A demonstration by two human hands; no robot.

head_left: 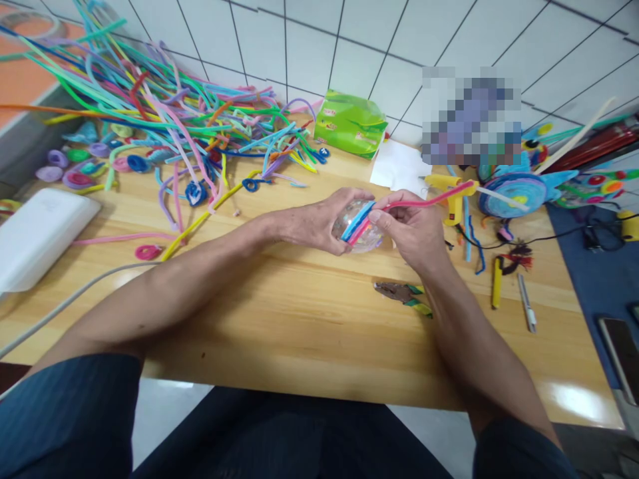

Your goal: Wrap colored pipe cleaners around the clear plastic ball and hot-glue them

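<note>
We're gripping the clear ball (368, 242) mid-surface (299, 313), left hand (319, 226) fingers curling around it. Right hand (412, 229) fingers are pinching a pink pipe cleaner (432, 199) against it. Looks early: few strips on, ball mostly bare. Spare pile (174, 120) sitting at 10 o'clock.

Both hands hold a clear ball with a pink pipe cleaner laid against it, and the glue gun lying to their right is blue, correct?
Not quite. The head view shows the glue gun is yellow, not blue. The rest stands: the left hand and right hand hold the clear ball, with a pink pipe cleaner laid against it.
</note>
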